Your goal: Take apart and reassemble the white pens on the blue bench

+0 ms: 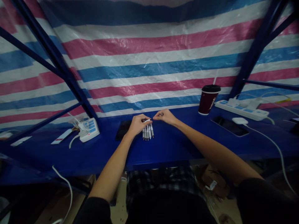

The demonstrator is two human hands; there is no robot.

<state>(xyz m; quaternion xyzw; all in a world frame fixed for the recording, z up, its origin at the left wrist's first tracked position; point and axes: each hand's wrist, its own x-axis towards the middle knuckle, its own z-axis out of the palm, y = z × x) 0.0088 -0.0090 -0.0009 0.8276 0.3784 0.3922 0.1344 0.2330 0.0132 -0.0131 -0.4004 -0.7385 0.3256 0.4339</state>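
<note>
Slim grey-and-white pens lie in a row on your glossy blue bench, just beside your left hand, its fingers clamped on a white, dark-tipped pen; your right hand pinches a small dark piece.

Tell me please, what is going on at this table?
A person's left hand holds a slim white pen with a dark end, over the far side of a row of slim grey-and-white pens lying on a blue table. The right hand is close to the held pen's dark end; whether it also grips something is too small to tell. A dark red cup with a black lid stands farther right.
</note>
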